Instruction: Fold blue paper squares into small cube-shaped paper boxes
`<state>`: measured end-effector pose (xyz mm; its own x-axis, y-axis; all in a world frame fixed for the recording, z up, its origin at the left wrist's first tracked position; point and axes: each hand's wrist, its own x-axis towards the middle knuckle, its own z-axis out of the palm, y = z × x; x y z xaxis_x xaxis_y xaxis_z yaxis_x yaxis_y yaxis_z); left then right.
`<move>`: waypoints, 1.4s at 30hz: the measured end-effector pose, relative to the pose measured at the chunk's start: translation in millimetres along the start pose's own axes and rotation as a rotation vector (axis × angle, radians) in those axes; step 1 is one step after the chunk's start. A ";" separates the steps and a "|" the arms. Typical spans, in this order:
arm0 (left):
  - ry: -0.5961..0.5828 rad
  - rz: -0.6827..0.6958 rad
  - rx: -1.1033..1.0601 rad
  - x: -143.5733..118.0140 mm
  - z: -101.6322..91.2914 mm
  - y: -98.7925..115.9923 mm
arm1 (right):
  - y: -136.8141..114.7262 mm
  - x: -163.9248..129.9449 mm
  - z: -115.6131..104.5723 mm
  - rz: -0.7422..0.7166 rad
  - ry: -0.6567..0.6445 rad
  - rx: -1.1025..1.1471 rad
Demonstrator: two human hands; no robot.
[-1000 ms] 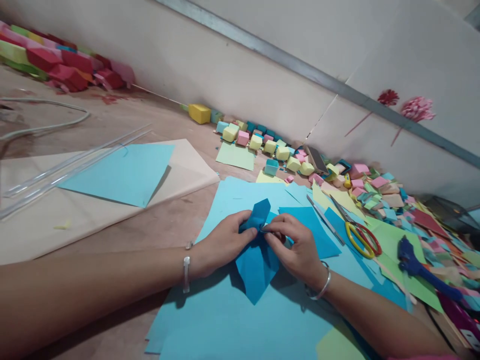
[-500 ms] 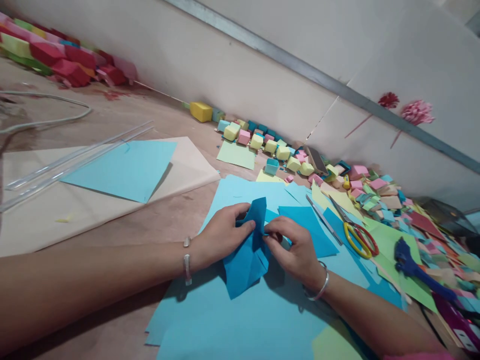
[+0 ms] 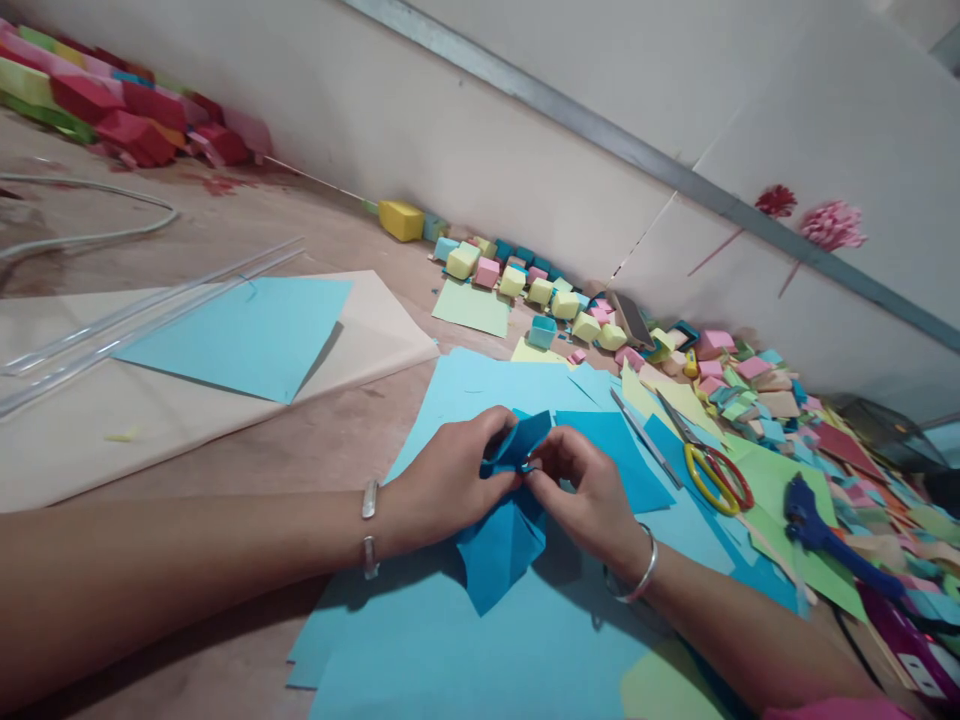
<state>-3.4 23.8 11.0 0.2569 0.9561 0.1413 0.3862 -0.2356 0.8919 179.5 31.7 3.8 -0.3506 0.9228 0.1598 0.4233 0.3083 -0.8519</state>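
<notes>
A creased piece of dark blue paper (image 3: 501, 560) is held up between both hands over light blue sheets (image 3: 450, 660). My left hand (image 3: 442, 480) is closed around its left side, the thumb in front and the fingers partly hidden behind. My right hand (image 3: 585, 490) pinches a small folded edge at the paper's right side, thumb against forefinger. Flat behind my right hand lies another dark blue sheet (image 3: 622, 460). To its right are a slim metal tool (image 3: 646, 438) and scissors (image 3: 712, 470) with yellow and red handles.
A blue glue gun (image 3: 825, 530) and a purple power strip (image 3: 907, 640) lie at the right. Small paper boxes (image 3: 540, 292) line the wall, with red and pink ones (image 3: 135, 135) far left. Clear sticks (image 3: 150, 320) rest across a light blue sheet (image 3: 255, 345).
The dark blue paper has been bent further, its top now leaning right and its lower point dropping slightly. My left thumb has shifted down and right, closer to my right fingertips.
</notes>
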 end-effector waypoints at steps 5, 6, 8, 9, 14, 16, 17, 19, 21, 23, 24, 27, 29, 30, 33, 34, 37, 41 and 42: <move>-0.050 0.111 -0.023 -1.0 1.6 -0.8 | -1.6 -1.8 -2.5 -0.077 0.033 -0.121; -0.043 0.135 -0.028 -0.9 1.9 -1.6 | -1.8 -1.9 -2.6 -0.103 0.043 -0.151; -0.038 0.179 -0.035 -0.5 2.1 -3.1 | -2.8 -2.0 -2.1 -0.156 0.056 -0.207; -0.039 0.190 -0.036 -0.4 2.1 -3.5 | -3.7 -2.0 -1.6 -0.172 0.057 -0.223; 0.013 0.072 -0.070 -1.4 0.6 0.0 | -7.0 0.0 -1.3 -0.133 0.022 -0.221; 0.032 0.005 -0.098 -1.7 -0.2 2.7 | -4.4 2.7 -3.4 -0.092 0.052 -0.191; 0.032 -0.022 -0.108 -1.6 -0.5 3.7 | -2.0 4.4 -4.7 -0.065 0.076 -0.165; 0.017 -0.057 -0.126 -1.1 -0.9 4.4 | 4.4 8.1 -7.6 -0.010 0.118 -0.115; 0.003 -0.057 -0.148 -0.2 -0.6 3.3 | 10.5 11.0 -9.9 0.018 0.134 -0.095; -0.003 -0.030 -0.163 0.4 0.1 1.3 | 13.7 12.5 -11.2 0.025 0.134 -0.106; -0.007 -0.017 -0.161 0.6 0.5 0.3 | 14.0 12.6 -11.4 0.025 0.134 -0.115; -0.016 -0.005 -0.140 0.3 1.1 -1.3 | 11.0 11.3 -10.7 0.006 0.124 -0.137; -0.031 -0.013 -0.130 -0.2 0.6 -0.8 | 8.3 9.9 -10.0 -0.037 0.102 -0.158; -0.043 -0.015 -0.136 -0.5 0.2 -0.3 | 7.4 9.4 -9.7 -0.061 0.090 -0.176; -0.090 -0.028 -0.228 -1.0 -0.6 1.1 | 7.4 9.0 -9.3 -0.097 0.086 -0.221; -0.102 -0.034 -0.273 -1.0 -0.4 1.3 | 8.0 9.2 -9.4 -0.088 0.091 -0.214; -0.105 -0.066 -0.378 0.4 1.6 0.6 | 9.5 9.9 -9.4 -0.024 0.086 -0.144; -0.070 -0.143 -0.472 3.5 4.9 -1.3 | 7.7 8.4 -8.6 -0.012 0.039 -0.140; -0.071 -0.157 -0.496 4.2 5.3 -1.9 | 6.8 7.8 -8.4 -0.027 0.030 -0.150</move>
<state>1.7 27.3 7.6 0.2962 0.9548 -0.0242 -0.0369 0.0368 0.9986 186.7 43.0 3.4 -0.3400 0.9193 0.1984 0.5347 0.3625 -0.7634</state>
